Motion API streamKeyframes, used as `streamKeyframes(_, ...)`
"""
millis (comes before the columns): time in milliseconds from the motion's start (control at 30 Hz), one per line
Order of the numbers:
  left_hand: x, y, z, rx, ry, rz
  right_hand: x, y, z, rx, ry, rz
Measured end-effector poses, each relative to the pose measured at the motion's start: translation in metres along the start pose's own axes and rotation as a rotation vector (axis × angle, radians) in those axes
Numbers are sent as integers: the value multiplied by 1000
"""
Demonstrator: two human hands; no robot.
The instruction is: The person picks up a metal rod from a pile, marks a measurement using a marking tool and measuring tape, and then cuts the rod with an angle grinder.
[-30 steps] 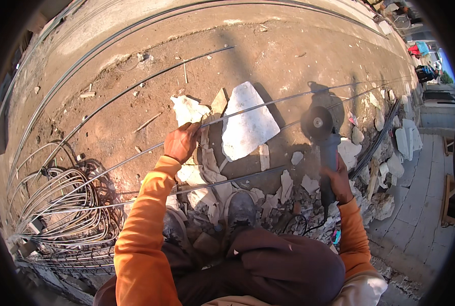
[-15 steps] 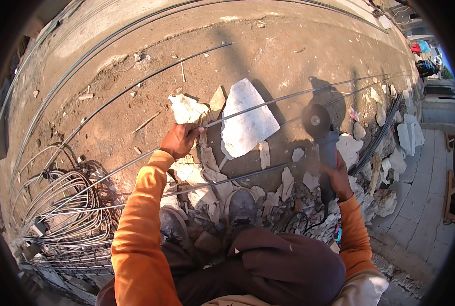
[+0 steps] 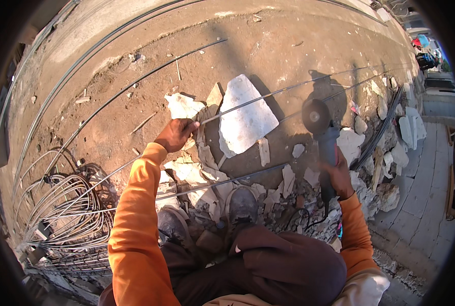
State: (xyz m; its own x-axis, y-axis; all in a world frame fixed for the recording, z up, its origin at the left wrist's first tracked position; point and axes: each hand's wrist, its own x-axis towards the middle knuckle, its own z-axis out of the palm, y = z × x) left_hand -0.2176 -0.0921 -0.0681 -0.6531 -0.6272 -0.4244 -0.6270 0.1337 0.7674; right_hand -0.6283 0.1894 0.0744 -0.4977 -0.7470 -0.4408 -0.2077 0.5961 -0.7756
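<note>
My left hand (image 3: 176,134) is closed around a long thin metal rod (image 3: 242,105), which runs from the coils at lower left up to the far right. The rod crosses over a white stone slab (image 3: 245,120) lying on the dirt. At the right, my right hand (image 3: 337,176) grips the body of an angle grinder (image 3: 327,148). Its round disc (image 3: 316,116) points away from me, close to the rod but apart from it in the picture. Whether the disc is spinning I cannot tell. A cord trails from the grinder's lower end.
Coiled metal rods (image 3: 67,209) lie at lower left, with several long rods curving across the ground. Another rod (image 3: 232,179) passes just beyond my shoes (image 3: 242,205). Broken white rubble (image 3: 385,196) lines the right side, beside a paved strip (image 3: 416,188).
My left hand has shifted slightly left along with its sleeve. The grinder and my right hand are nearly where they were.
</note>
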Motion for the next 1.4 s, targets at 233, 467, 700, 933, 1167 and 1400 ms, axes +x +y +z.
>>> streamKeyframes(233,2,0,-2,35,-16,2,-2,-2,3,16,4,-5)
streamKeyframes(467,6,1,-9,17,-100,-38,-1,-8,5,-10,16,5)
streamKeyframes(700,10,0,-13,-72,-159,-109,4,-17,6,-28,8,51)
streamKeyframes(933,14,-2,-21,-100,-222,-131,12,-17,8,-76,-1,11)
streamKeyframes(1167,11,-9,-4,-152,-251,-52,29,-14,10,-77,-32,-64)
streamKeyframes(1400,2,-14,5,50,-97,115,60,-23,20,-87,-118,-100)
